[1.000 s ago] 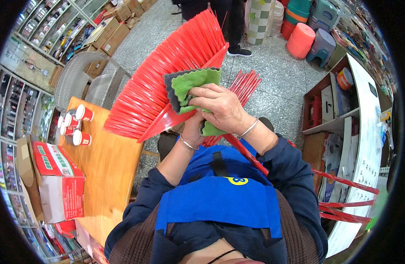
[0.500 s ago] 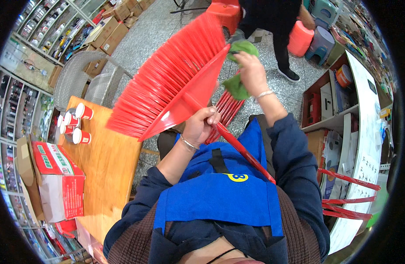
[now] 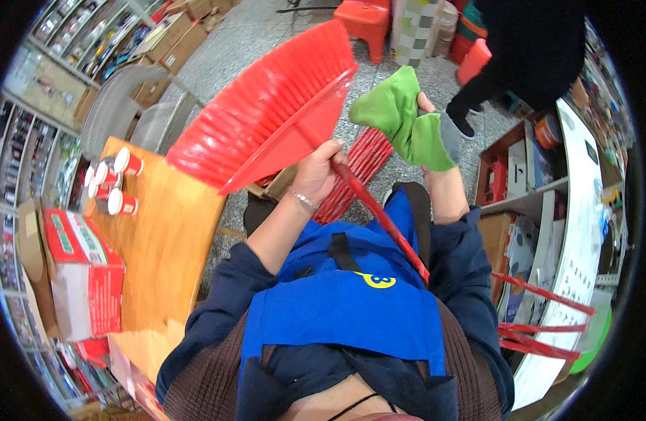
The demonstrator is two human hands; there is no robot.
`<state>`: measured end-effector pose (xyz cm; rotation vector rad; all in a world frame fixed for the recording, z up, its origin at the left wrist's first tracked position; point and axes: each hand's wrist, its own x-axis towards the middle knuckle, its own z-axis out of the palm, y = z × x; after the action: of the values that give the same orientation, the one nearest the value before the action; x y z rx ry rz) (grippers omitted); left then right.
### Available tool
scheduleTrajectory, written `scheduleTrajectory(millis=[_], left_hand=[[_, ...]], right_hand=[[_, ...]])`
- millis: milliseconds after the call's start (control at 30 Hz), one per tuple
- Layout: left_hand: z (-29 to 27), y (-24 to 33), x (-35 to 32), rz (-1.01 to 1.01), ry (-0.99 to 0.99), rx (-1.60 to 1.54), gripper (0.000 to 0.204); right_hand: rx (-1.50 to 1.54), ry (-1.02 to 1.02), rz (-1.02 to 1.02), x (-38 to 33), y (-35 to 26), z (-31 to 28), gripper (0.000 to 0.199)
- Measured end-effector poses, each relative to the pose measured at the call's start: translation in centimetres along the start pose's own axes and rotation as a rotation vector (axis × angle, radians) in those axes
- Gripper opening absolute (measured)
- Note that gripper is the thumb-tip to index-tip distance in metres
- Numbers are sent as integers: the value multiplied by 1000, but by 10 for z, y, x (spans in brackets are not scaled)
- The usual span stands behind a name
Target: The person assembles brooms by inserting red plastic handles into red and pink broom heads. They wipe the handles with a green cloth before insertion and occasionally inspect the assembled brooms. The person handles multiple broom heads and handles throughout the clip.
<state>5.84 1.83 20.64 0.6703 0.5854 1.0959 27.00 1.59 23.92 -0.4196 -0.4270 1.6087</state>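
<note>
A red broom (image 3: 267, 112) with bristles fanned to the upper left slants across in front of me. My left hand (image 3: 318, 175) is wrapped round its handle just below the head, and the handle (image 3: 386, 223) runs down to my blue apron. To the right of the broom head, my right hand (image 3: 426, 104) holds up a green cloth (image 3: 400, 112) with a grey patch. The cloth covers most of that hand; some fingertips and the wrist show. Beyond my lap lies a bundle of red sticks (image 3: 372, 149), partly behind the broom handle.
On the left stands a wooden table (image 3: 168, 259) with several paper cups (image 3: 123, 203) and an open red-and-white carton (image 3: 91, 281). At the right are a shelf unit (image 3: 533, 165) and more red sticks (image 3: 540, 328). A person in black (image 3: 526, 49) stands at the upper right, near a red stool (image 3: 365, 24).
My right hand with the green cloth has moved right, away from the broom head, and the cloth now hangs spread over it. The person in black has moved right. My left hand still grips the handle.
</note>
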Motion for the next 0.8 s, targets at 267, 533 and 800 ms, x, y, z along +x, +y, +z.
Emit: scheduleTrajectory(millis=[267,533,800], left_hand=[[26,6,-17,-314,51,-186,28],[18,-30,26,-19,27,181,21],[-19,13,25,-261,-127,-316,47]], right_hand=[[-1788,123,-873,-18,95,83,23],[-1665,-546,-655,-62,160,122,30],[-1246,62,-357,-84,53,57,19]])
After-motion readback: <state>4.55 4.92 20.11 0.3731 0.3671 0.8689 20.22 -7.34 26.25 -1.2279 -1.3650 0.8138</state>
